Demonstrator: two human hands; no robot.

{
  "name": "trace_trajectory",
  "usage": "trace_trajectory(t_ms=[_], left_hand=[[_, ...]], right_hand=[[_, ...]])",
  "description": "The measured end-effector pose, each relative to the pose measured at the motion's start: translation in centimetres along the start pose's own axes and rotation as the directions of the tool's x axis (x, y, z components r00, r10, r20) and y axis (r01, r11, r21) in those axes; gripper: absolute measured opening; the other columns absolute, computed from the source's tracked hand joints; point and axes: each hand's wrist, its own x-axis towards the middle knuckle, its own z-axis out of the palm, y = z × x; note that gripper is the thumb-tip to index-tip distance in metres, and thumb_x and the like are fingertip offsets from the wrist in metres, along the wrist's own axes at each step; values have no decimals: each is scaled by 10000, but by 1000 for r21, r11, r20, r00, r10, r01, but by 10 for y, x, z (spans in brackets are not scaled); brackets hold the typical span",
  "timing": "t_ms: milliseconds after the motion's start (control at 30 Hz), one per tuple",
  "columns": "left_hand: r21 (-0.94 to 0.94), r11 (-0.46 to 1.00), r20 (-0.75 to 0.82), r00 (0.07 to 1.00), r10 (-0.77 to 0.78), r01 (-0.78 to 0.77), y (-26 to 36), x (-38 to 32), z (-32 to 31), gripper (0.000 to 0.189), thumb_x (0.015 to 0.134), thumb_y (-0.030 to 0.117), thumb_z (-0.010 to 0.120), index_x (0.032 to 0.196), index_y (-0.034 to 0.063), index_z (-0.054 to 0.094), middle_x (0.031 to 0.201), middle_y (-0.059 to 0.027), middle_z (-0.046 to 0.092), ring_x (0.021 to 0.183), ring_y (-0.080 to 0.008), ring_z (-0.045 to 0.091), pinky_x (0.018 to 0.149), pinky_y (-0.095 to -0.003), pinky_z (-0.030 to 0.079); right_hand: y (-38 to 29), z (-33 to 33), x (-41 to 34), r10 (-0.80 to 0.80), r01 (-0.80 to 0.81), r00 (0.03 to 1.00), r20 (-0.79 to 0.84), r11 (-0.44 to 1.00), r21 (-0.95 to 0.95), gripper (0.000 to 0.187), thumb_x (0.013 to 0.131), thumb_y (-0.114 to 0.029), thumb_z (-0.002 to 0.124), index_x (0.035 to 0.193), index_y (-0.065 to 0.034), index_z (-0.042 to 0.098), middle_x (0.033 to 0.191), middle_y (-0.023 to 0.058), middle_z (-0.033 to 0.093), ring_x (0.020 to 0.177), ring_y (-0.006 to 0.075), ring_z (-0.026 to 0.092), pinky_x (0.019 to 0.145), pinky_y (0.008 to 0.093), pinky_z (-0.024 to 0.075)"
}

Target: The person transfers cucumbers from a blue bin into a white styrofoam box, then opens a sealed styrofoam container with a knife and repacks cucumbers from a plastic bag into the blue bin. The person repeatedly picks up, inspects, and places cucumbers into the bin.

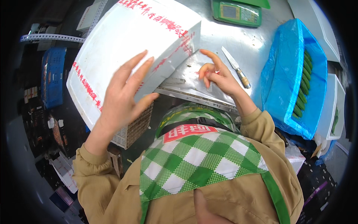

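Note:
A large white foam box [131, 42] lies across the left of the metal table, with strips of clear tape [86, 86] bearing red writing along its edges. My left hand [125, 89] is spread over its near side, fingers apart; whether the fingertips press on the box cannot be told. At the box's right corner is my right hand [218, 72], its index finger stretched to the edge and the other fingers curled. A small reddish and clear bit shows by those curled fingers, too small to make out. To the right of that hand lies a knife [236, 67] with a wooden handle.
A green digital scale [237, 12] stands at the back of the metal table [223, 36]. On the right, a box lined with blue plastic [285, 81] holds several cucumbers [304, 81]. Beyond it sits a white foam box [330, 109]. A woven basket [139, 126] and blue crate [53, 77] are lower left.

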Motion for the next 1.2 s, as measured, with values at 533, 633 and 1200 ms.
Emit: trace_trajectory(t_ms=[533,633,1200], left_hand=[[-663,665,136,929,-345,344,54,-18,80,331,828,40,603,1158,34,623,761,-41,601,695,-118,543,660,-260,441],[-495,828,-39,945,-325,264,30,-48,61,280,812,-6,571,1059,57,687,744,-53,564,738,-176,500,708,-289,398],[41,996,49,995,-81,79,-74,-58,-11,308,730,133,654,1029,61,636,794,-81,479,691,-195,509,610,-311,422]], right_hand=[[-2,-18,-47,-144,131,963,-228,989,-69,572,837,-201,624,1332,-22,399,1116,172,605,723,173,585,646,288,468],[63,-117,-58,-568,-407,746,-347,24,-913,435,815,-306,661,1132,-24,566,989,148,605,743,259,583,685,341,474],[65,6,-89,-44,-18,843,-536,994,-110,317,936,-240,542,1188,-52,507,872,38,547,595,86,539,491,195,423]])
